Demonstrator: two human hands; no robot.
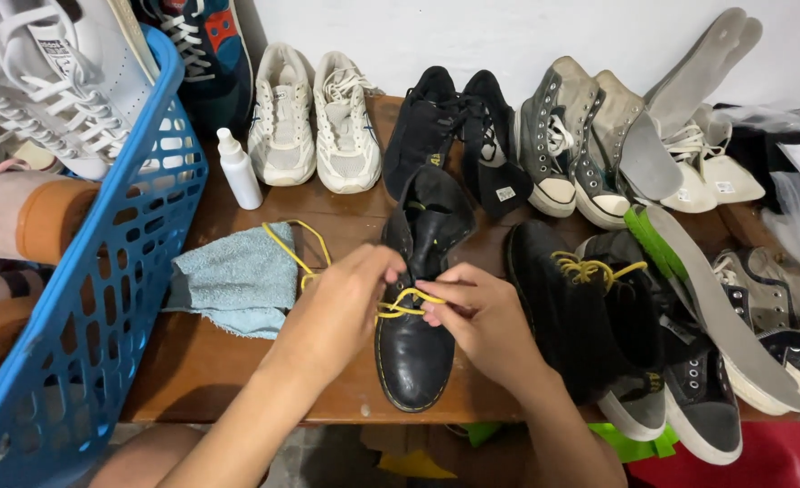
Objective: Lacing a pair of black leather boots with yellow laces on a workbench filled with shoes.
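Black leather lace-up boot [415, 307] sits near-centre on brown wooden table [201, 370], toe toward near edge. Left hand [341, 312] pinches thin yellow shoelace [400, 305] at the eyelets, fingers closed on it; right hand [481, 321] pinches the same lace from the right. Lace looks limp and slippery, best gripped near its ends; boot looks stiff and heavy. Light blue cloth [237, 276] lies left, second black boot [567, 307] right.

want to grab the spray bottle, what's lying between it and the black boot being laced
In the head view, between the white spray bottle and the black boot lie bare wooden table, a blue cloth's corner and the loose yellow lace.
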